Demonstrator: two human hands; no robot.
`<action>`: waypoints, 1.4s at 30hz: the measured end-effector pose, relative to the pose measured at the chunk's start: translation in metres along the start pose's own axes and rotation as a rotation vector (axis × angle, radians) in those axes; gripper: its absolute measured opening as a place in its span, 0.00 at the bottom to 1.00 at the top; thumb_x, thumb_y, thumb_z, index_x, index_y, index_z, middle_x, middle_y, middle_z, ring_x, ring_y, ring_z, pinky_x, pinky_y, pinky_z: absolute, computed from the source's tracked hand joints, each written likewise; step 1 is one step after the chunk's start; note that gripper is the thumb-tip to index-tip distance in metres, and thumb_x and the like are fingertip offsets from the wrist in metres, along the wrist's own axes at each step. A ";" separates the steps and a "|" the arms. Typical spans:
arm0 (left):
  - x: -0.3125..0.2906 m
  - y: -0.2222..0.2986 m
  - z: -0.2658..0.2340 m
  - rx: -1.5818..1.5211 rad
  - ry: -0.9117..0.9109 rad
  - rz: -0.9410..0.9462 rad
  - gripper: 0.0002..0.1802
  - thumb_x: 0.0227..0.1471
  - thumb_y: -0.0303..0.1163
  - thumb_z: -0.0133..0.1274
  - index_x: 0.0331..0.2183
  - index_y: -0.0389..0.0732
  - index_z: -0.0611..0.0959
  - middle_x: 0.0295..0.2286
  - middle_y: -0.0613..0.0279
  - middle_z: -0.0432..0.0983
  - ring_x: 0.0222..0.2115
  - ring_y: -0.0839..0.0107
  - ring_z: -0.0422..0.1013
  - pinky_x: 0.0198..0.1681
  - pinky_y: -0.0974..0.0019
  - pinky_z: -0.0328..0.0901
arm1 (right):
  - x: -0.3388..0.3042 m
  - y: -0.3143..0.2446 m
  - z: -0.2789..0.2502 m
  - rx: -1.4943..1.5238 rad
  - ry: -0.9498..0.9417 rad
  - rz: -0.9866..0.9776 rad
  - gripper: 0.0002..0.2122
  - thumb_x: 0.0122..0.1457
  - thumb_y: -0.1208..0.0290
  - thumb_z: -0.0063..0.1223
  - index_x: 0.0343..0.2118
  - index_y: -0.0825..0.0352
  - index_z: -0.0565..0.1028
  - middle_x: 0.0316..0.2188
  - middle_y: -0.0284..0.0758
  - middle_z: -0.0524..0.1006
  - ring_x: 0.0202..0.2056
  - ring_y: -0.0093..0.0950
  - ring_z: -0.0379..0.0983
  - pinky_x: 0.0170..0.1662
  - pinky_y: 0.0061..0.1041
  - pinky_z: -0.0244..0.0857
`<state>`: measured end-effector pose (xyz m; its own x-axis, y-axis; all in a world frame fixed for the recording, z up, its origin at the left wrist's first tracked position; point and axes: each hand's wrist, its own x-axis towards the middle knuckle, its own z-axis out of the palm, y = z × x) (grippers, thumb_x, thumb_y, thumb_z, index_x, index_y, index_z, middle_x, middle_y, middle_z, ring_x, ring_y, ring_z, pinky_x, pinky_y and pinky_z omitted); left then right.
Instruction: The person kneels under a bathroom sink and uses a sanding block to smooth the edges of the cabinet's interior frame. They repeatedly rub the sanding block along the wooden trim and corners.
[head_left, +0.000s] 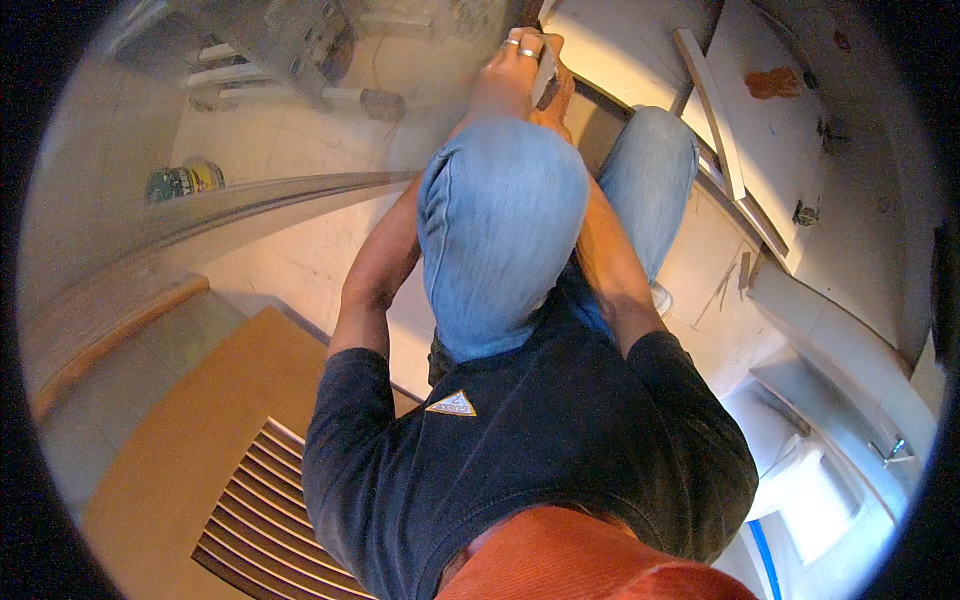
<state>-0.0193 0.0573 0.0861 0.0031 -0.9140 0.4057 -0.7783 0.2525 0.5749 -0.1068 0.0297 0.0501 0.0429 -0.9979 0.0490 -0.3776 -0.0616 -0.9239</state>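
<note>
Both hands are together beyond my raised, jeans-covered knee (503, 225), at the top of the view. My left hand (508, 82), with two rings on its fingers, is closed on a small grey-brown block-like piece (546, 80). Pressed close against its other side is my right hand (563, 102), its fingers curled and partly hidden by the piece and my left hand. The piece is too small and covered to name its kind. Just left of the hands is a hazy, see-through glass panel (420, 110), whose edge curves away to the left.
Two cans (185, 182) show through the glass at left. A slatted brown panel (200, 430) lies at lower left. On the right, a pale wooden strip (712, 115) leans by a white board (765, 130) bearing an orange patch. A blue tube (765, 560) is at lower right.
</note>
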 end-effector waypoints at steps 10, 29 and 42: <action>0.003 0.003 -0.005 -0.021 -0.129 -0.139 0.37 0.39 0.23 0.64 0.51 0.45 0.65 0.51 0.51 0.66 0.45 0.41 0.75 0.43 0.45 0.73 | 0.015 0.007 0.012 -0.275 -0.107 0.119 0.17 0.67 0.54 0.43 0.38 0.67 0.65 0.29 0.53 0.79 0.32 0.58 0.75 0.37 0.57 0.64; 0.013 0.016 -0.012 0.085 -0.164 -0.189 0.24 0.52 0.22 0.51 0.51 0.43 0.68 0.53 0.56 0.65 0.44 0.42 0.74 0.44 0.44 0.73 | 0.007 0.008 -0.001 -0.147 -0.020 -0.182 0.12 0.69 0.59 0.38 0.43 0.63 0.62 0.30 0.52 0.80 0.34 0.55 0.78 0.33 0.52 0.69; -0.007 -0.005 0.005 -0.007 -0.157 -0.122 0.37 0.38 0.20 0.63 0.51 0.41 0.67 0.52 0.50 0.67 0.51 0.44 0.71 0.49 0.46 0.71 | 0.010 0.027 0.022 -0.057 -0.061 0.024 0.19 0.71 0.49 0.29 0.41 0.61 0.63 0.29 0.49 0.80 0.30 0.49 0.78 0.30 0.46 0.69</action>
<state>-0.0187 0.0606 0.0776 -0.0017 -0.9761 0.2171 -0.7740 0.1388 0.6178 -0.0964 0.0185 0.0176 0.0887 -0.9961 0.0025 -0.4310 -0.0407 -0.9015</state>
